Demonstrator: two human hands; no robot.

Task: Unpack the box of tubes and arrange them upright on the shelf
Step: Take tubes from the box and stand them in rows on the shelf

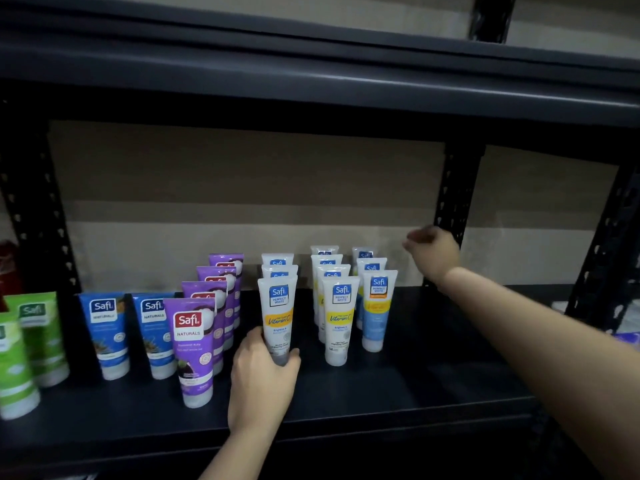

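Rows of tubes stand upright, cap down, on the black shelf. My left hand grips the base of the front white tube with an orange-yellow band, which heads a short row. To its right stand a row of white tubes with yellow bands and a row with light blue lower halves. Purple tubes line up to the left. My right hand hovers blurred at the back right, above the tube rows, fingers curled, nothing seen in it.
Two blue tubes and green tubes stand at the left. Black perforated uprights rise at the back and sides, and an upper shelf hangs low overhead. Bare shelf surface shows right of the tubes.
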